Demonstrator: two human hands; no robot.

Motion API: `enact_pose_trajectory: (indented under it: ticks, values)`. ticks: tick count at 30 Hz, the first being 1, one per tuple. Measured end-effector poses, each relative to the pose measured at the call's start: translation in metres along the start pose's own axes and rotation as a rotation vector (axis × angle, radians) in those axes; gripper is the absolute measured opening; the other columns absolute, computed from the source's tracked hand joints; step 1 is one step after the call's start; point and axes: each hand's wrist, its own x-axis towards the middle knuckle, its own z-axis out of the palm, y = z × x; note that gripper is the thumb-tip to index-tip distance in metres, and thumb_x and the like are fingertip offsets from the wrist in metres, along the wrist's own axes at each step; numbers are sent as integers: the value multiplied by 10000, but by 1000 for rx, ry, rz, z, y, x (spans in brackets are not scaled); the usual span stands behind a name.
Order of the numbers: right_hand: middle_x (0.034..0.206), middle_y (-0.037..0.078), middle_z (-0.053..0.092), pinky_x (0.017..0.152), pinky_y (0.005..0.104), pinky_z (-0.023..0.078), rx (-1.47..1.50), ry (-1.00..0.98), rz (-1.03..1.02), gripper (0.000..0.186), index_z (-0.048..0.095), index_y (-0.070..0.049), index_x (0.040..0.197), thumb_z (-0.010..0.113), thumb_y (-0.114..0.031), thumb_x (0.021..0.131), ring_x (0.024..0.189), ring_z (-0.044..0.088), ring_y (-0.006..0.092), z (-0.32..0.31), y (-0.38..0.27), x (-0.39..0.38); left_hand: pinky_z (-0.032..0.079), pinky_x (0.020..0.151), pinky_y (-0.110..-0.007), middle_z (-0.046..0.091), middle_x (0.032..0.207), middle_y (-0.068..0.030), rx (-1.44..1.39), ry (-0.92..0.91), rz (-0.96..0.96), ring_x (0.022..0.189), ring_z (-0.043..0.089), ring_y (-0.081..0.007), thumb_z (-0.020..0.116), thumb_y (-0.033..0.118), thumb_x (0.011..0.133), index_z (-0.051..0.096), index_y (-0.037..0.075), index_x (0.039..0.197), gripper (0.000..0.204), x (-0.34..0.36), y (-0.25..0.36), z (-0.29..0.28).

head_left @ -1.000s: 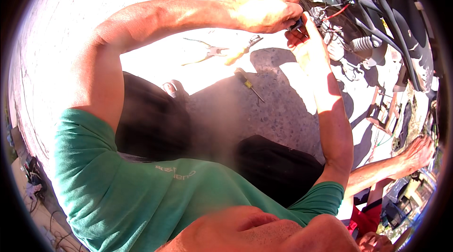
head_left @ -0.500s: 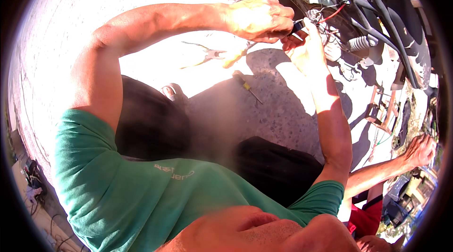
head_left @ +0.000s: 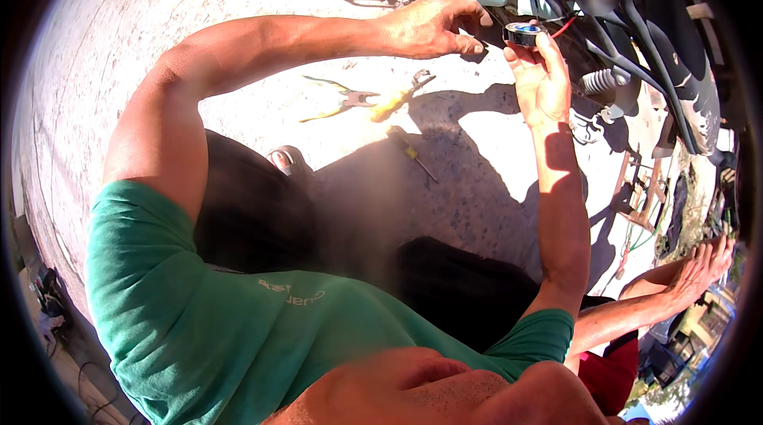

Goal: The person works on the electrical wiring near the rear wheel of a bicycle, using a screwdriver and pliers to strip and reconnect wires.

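Note:
My right hand (head_left: 540, 79) is raised, palm toward me, and holds a small roll of black tape with a blue core (head_left: 523, 32) at its fingertips. My left hand (head_left: 433, 26) is just left of the roll with its fingers curled toward it. Whether it pinches the tape's loose end is hidden in shadow. Both hands are close to the underside of a motorbike (head_left: 604, 19), next to a red wire (head_left: 563, 26) and a ribbed grey hose (head_left: 604, 79).
On the concrete below my hands lie pliers with yellow-green handles (head_left: 338, 99), a yellow-handled tool (head_left: 397, 99) and a screwdriver (head_left: 412, 153). Another person's hand (head_left: 703, 266) rests at the right, with a metal stand (head_left: 636, 194) beside the bike.
My hands were pressed together at the bike's wiring. Now they are slightly apart and the tape roll shows plainly in my right hand.

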Motion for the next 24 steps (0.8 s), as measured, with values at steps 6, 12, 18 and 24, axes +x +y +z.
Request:
enact_pose_trajectory:
  ticks: [6, 12, 18, 24]
  values:
    - [1160, 134, 632, 899, 391, 492, 31, -98, 16, 379, 510, -5, 1293, 541, -172, 954, 1043, 610, 224, 5, 2, -4, 484, 952, -357, 654, 1139, -137, -87, 42, -57, 1088, 624, -245, 722, 312, 863, 623, 22, 1168, 432, 14, 1, 5]
    - [1209, 156, 622, 910, 407, 505, 114, -113, 82, 394, 498, -13, 1312, 485, -173, 953, 1056, 606, 250, 5, 7, -7, 519, 742, -331, 685, 841, -87, -63, 63, -8, 806, 651, -172, 733, 246, 869, 655, 1, 941, 267, 19, -1, 4]
    - [1251, 145, 605, 911, 416, 505, 148, -109, 124, 442, 489, -26, 1339, 486, -131, 910, 1077, 594, 255, 0, 6, -6, 499, 745, -283, 653, 859, -26, -373, -56, -170, 813, 616, -102, 666, 217, 872, 625, 40, 981, 212, 14, 13, -7]
    - [1183, 104, 610, 867, 391, 518, 139, -76, 162, 431, 527, -29, 1300, 476, -50, 873, 1026, 607, 252, -3, 13, -6, 498, 676, -252, 643, 808, -26, -479, -19, -95, 762, 628, -100, 676, 118, 881, 610, 39, 869, 103, 24, 10, -8]
